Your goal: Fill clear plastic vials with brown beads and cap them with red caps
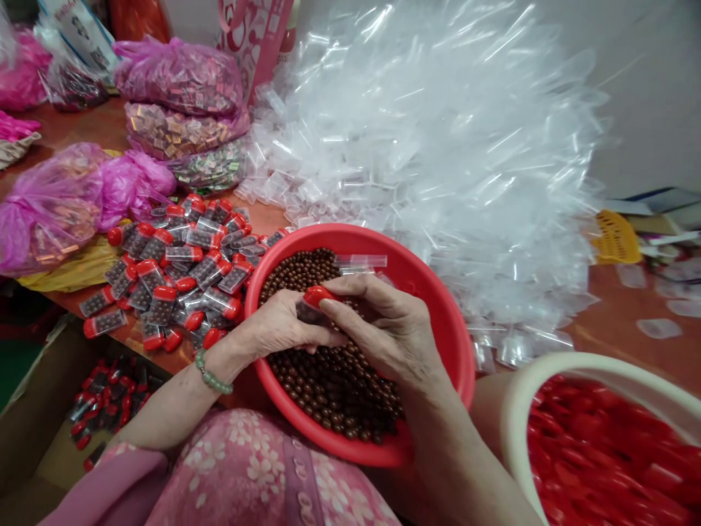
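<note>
Over a red basin [449, 329] of small brown balls [339, 387], my two hands meet at one small clear plastic container [311, 313]. My left hand [282, 321] is closed around the container's body, which my fingers partly cover. At its top sits a red cap [318, 295], pinched between the thumb and fingers of my right hand [383, 321]. Whether the cap is fully seated cannot be seen. Just behind my hands, an empty clear container [361, 261] lies in the basin.
Left of the basin lies a heap of filled, red-capped containers [191, 267]. Behind rises a tall pile of clear empty containers [427, 139]. A cream bucket [515, 416] of red caps [607, 453] stands at right. A cardboard box [33, 409] with capped containers is low left; pink bags [180, 73] sit behind.
</note>
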`<move>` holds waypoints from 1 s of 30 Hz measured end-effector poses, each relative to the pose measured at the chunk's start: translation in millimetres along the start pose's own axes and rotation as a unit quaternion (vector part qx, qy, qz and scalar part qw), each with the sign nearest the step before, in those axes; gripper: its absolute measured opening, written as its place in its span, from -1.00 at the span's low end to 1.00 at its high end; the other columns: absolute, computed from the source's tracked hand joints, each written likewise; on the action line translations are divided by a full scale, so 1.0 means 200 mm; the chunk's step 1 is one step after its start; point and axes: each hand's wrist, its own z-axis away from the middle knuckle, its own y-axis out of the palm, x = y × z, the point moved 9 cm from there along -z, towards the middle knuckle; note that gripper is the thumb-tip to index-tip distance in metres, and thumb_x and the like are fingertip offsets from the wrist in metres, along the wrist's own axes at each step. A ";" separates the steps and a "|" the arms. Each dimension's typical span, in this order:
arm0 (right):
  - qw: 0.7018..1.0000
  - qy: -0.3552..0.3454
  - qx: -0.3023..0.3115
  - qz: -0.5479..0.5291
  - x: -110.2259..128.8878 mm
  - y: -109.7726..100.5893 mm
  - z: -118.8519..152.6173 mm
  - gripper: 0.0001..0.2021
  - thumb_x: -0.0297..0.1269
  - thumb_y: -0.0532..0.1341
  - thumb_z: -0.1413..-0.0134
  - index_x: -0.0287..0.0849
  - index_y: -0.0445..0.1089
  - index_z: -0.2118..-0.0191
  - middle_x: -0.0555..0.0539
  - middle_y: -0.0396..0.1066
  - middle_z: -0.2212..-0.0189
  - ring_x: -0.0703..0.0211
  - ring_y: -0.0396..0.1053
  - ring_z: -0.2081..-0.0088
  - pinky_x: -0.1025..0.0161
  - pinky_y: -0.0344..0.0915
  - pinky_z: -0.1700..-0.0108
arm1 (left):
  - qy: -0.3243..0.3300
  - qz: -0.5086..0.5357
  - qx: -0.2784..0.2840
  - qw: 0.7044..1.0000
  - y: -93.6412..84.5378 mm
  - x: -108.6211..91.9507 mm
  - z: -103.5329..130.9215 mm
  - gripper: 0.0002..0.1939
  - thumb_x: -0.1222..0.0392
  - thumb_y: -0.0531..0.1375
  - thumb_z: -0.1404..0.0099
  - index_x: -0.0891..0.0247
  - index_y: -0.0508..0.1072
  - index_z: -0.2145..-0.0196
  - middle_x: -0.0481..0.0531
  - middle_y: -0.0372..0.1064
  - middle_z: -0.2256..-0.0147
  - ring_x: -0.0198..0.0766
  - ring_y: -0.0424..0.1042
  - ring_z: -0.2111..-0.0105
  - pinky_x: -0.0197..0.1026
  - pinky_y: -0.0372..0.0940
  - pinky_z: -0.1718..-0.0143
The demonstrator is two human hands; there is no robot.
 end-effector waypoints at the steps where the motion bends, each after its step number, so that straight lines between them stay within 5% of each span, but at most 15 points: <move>1: 1.000 -0.003 0.016 0.004 0.00 0.01 0.00 -0.91 -0.38 0.29 -0.14 -0.08 0.47 0.22 0.04 0.52 0.35 0.28 0.47 0.34 0.31 0.39 0.25 | -0.003 -0.004 0.004 1.000 0.00 0.01 0.00 -0.72 0.18 0.39 0.04 0.32 0.35 0.57 -0.19 0.22 0.67 -0.49 0.17 0.66 -0.33 0.10 0.57; 7: 0.994 -0.055 0.053 0.081 0.07 0.01 0.00 -0.88 -0.31 0.26 -0.18 -0.12 0.41 0.15 -0.04 0.53 0.28 0.20 0.50 0.27 0.26 0.42 0.20 | -0.022 -0.003 0.004 1.000 -0.01 0.05 0.00 -0.68 0.14 0.41 0.05 0.31 0.34 0.58 -0.20 0.18 0.67 -0.48 0.14 0.65 -0.33 0.07 0.58; 14: 0.915 -0.160 0.097 0.356 0.15 0.16 0.06 -0.32 0.03 0.33 -0.01 -0.36 0.19 -0.11 -0.40 0.45 0.09 -0.18 0.44 0.10 -0.04 0.40 0.12 | -0.027 0.103 -0.020 0.994 -0.03 0.10 -0.03 -0.66 0.12 0.47 0.15 0.37 0.46 0.50 -0.08 0.37 0.52 -0.38 0.30 0.47 -0.24 0.25 0.30; 19: 0.875 -0.209 0.054 0.434 0.16 0.22 0.08 -0.40 -0.30 0.22 -0.04 -0.43 0.09 -0.18 -0.42 0.45 0.10 -0.18 0.43 0.06 -0.03 0.35 0.11 | -0.031 0.107 -0.027 0.993 -0.04 0.11 -0.04 -0.69 0.17 0.46 0.20 0.38 0.51 0.51 -0.06 0.39 0.52 -0.34 0.31 0.40 -0.23 0.24 0.19; 30: 0.853 -0.287 -0.006 0.437 0.21 0.21 0.10 -0.45 -0.23 0.21 -0.01 -0.36 0.18 -0.12 -0.26 0.52 0.27 -0.02 0.45 0.27 0.04 0.30 0.13 | -0.048 0.142 0.004 0.989 -0.01 0.12 -0.04 -0.76 0.27 0.41 0.21 0.36 0.45 0.56 -0.08 0.34 0.53 -0.36 0.28 0.42 -0.25 0.21 0.28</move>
